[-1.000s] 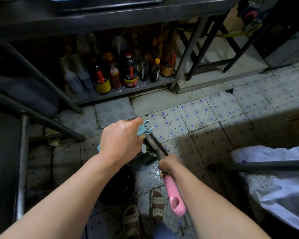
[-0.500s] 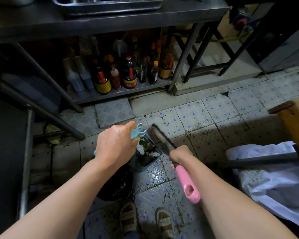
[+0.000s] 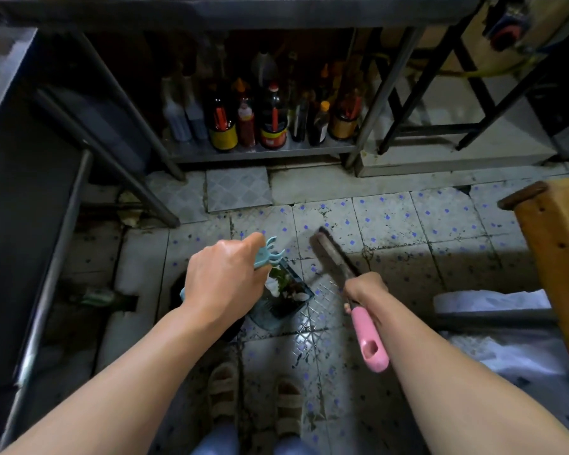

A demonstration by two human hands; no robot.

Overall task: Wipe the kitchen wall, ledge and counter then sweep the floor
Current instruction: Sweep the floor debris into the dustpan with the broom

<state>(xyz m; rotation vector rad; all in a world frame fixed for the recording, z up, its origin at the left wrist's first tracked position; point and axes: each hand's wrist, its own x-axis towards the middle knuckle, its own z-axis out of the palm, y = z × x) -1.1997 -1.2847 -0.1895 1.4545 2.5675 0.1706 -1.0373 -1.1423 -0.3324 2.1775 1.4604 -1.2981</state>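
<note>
My left hand (image 3: 222, 277) grips the light-blue handle (image 3: 270, 254) of a dark dustpan (image 3: 281, 302) that rests on the tiled floor (image 3: 391, 224). Green scraps and white bits lie in the pan. My right hand (image 3: 363, 289) holds a broom (image 3: 334, 252) with a pink handle end (image 3: 370, 343). Its dark shaft runs up and left from my fist, just right of the dustpan. The floor tiles are pale with blue dots and dark grime.
A steel counter's lower shelf (image 3: 260, 152) holds several sauce bottles (image 3: 273, 116) straight ahead. Metal legs (image 3: 125, 103) slant down at the left. A wooden block (image 3: 559, 244) and white sacks (image 3: 493, 300) stand at the right. My sandalled feet (image 3: 257, 399) are below.
The broom's dark end has swung away from the dustpan toward the right and further out. The dustpan now shows scraps inside. My view has shifted back slightly.
</note>
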